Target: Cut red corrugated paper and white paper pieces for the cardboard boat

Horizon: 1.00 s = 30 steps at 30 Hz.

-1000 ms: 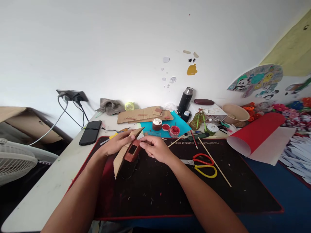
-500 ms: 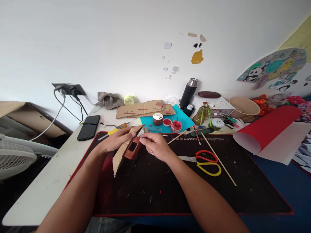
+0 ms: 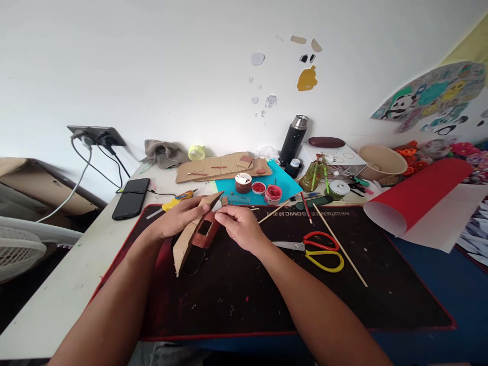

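My left hand grips a piece of cardboard by its upper part, thumb on the near side. The cardboard stands tilted above the dark mat. Against its right side sits a reddish-brown painted part with a square opening cut in it. At the top end of this brown part, my right hand is closed in a pinch, thumb against fingertips. What lies between those fingertips is hidden. Scissors with one red and one yellow handle lie to the right of my right hand.
A thin wooden stick lies right of the scissors. Behind are open red paint jars, a blue sheet, flat cardboard and a black flask. A phone lies left, rolled red paper right.
The view has shifted slightly, so the scene sits a little further left and higher. The brown part's opening shows more squarely. Both hands keep nearly the same hold.
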Each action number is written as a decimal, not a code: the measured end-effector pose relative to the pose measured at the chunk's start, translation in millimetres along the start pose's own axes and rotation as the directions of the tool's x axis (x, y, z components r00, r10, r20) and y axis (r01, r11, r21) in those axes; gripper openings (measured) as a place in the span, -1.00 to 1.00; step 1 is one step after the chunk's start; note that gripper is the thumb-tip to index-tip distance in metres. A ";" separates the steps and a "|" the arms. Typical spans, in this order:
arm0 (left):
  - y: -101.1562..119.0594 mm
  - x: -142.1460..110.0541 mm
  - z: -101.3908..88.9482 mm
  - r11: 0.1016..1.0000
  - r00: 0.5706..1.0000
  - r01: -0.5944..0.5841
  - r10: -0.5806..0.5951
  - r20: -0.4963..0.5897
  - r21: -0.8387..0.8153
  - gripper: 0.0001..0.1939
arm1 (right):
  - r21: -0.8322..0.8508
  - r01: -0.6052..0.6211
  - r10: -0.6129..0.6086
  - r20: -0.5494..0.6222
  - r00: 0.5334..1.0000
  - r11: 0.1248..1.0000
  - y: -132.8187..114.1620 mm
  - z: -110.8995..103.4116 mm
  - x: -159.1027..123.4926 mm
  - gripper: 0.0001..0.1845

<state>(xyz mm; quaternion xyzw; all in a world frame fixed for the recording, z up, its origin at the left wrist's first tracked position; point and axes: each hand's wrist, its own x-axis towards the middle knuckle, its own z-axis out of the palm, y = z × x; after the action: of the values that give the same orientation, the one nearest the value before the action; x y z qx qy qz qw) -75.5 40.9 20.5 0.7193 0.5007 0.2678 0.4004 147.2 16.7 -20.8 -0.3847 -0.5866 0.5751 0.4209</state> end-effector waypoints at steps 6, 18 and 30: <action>-0.6 -1.6 -1.8 0.999 1.000 0.019 -0.020 0.023 0.041 -0.26 | 0.008 0.018 -0.019 0.101 0.995 1.000 -3.1 -1.8 -0.7 -0.60; -30.3 7.1 -13.7 0.758 0.909 -0.198 -0.096 -0.406 -0.621 -0.40 | 0.231 0.138 -0.045 -0.370 0.928 0.963 0.6 -39.7 14.0 -0.42; -38.9 17.0 7.9 0.533 0.931 -0.234 -0.117 -0.345 -0.813 -0.52 | 0.304 0.019 0.033 -0.167 0.985 0.952 2.2 -29.4 11.2 -0.32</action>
<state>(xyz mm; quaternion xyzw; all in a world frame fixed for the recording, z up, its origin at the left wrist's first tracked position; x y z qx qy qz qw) -82.9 61.4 -16.8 0.3913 0.3482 0.6155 0.5889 170.7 37.6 -22.9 -0.3651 -0.4514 0.6251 0.5217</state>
